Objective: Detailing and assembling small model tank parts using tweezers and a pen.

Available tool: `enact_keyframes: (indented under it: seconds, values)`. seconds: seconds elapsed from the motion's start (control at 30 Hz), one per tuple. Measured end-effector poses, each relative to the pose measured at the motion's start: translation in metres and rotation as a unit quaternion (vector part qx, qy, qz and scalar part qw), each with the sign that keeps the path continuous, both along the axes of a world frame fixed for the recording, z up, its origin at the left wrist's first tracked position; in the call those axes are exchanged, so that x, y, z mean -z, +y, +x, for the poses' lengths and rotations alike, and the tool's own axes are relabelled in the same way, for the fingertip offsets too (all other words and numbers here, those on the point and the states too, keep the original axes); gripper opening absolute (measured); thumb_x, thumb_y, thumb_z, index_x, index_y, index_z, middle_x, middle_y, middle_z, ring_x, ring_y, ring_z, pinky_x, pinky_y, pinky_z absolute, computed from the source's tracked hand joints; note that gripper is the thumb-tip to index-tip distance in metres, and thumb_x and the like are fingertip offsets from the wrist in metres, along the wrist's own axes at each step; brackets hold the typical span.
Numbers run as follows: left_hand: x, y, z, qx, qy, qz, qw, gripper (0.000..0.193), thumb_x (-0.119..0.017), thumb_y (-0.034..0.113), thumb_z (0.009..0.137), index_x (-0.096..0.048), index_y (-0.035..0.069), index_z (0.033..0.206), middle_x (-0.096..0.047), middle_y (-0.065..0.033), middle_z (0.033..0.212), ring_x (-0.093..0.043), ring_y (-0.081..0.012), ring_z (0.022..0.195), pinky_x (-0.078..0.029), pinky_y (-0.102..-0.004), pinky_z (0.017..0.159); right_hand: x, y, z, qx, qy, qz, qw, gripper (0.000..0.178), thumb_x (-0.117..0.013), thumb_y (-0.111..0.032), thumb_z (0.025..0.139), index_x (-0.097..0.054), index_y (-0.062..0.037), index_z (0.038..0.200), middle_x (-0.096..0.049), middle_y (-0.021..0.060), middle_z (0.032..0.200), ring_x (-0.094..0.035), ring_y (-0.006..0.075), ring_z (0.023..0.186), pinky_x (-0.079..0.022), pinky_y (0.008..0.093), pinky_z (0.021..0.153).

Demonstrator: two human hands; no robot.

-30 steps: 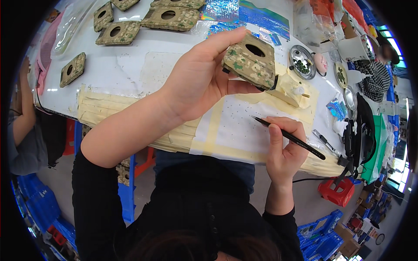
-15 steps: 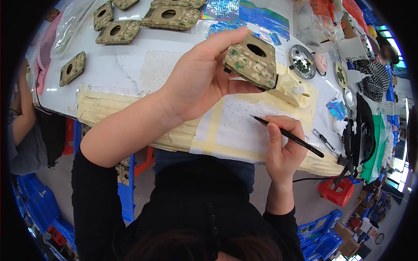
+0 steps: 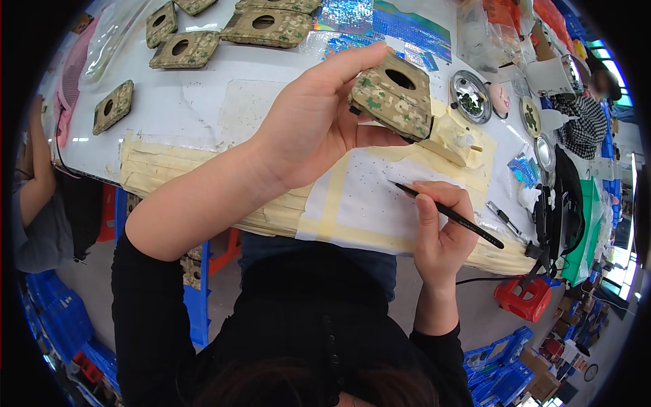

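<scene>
My left hand (image 3: 305,125) is closed round a camouflage-painted model part (image 3: 407,102) with an oval hole in its top, holding it tilted above the table. The thumb lies along its far edge; the fingers go under it and are partly hidden. In my right hand (image 3: 444,234) is a slim black pair of tweezers (image 3: 451,216), pinched between thumb and fingers. Their fine tips point left, over a white sheet (image 3: 366,210) dotted with tiny dark specks. Whether a speck sits between the tips is too small to tell.
Several similar camouflage parts (image 3: 184,51) lie at the far left. Beyond the model part are shiny blue holographic sheets (image 3: 417,30). A taped block (image 3: 451,139), a round metal dish (image 3: 470,97) of small green pieces and a pen-like tool (image 3: 503,216) are to the right. Another person's arm (image 3: 39,183) shows at left.
</scene>
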State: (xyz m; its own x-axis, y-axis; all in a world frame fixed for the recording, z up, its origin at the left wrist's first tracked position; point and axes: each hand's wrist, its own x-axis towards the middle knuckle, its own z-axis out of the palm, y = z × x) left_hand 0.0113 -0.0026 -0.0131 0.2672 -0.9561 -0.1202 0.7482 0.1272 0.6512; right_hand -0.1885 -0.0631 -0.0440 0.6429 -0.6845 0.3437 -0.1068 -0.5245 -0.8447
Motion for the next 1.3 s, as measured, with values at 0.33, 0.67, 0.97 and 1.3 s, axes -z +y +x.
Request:
enact_keyframes:
  seconds: [0.33, 0.67, 0.97, 1.3]
  values:
    - [0.0, -0.0002, 0.0, 0.002, 0.003, 0.003, 1.0, 0.043, -0.038, 0.032, 0.096, -0.046, 0.001, 0.125, -0.057, -0.0155, 0.116, -0.061, -0.033, 0.101, -0.057, -0.037, 0.076, 0.0031, -0.0019, -0.0016, 0.01, -0.02, 0.009, 1.0, 0.008, -0.064, -0.002, 0.084, -0.058, 0.0034, 0.087, -0.063, 0.0124, 0.085, -0.059, 0.0192, 0.078, -0.046, 0.0268, 0.075]
    - [0.0002, -0.0002, 0.0002, 0.005, 0.003, 0.003, 1.0, 0.043, -0.038, 0.032, 0.097, -0.045, 0.001, 0.126, -0.057, -0.0154, 0.117, -0.061, -0.0329, 0.101, -0.057, -0.0369, 0.076, 0.0015, -0.0016, -0.0011, 0.012, -0.005, 0.029, 1.0, 0.009, -0.063, -0.004, 0.085, -0.058, 0.0037, 0.087, -0.063, 0.0115, 0.085, -0.059, 0.0171, 0.078, -0.046, 0.0258, 0.074]
    - [0.0003, 0.0001, -0.0002, 0.006, -0.001, 0.001, 1.0, 0.043, -0.037, 0.032, 0.097, -0.046, 0.001, 0.126, -0.057, -0.0152, 0.117, -0.061, -0.0323, 0.1, -0.057, -0.0373, 0.076, 0.001, -0.0006, 0.0002, 0.005, -0.008, 0.024, 1.0, 0.009, -0.064, -0.004, 0.084, -0.059, 0.0034, 0.085, -0.064, 0.0119, 0.084, -0.06, 0.0182, 0.077, -0.046, 0.0261, 0.074]
    - [-0.0001, 0.0, -0.0001, 0.009, -0.004, 0.004, 1.0, 0.043, -0.036, 0.032, 0.097, -0.045, 0.001, 0.126, -0.057, -0.0152, 0.117, -0.061, -0.0321, 0.101, -0.056, -0.0374, 0.077, 0.0023, -0.0016, -0.0009, 0.004, -0.015, 0.012, 1.0, 0.008, -0.064, -0.003, 0.084, -0.059, 0.0033, 0.086, -0.064, 0.0126, 0.085, -0.06, 0.0197, 0.079, -0.046, 0.0272, 0.075]
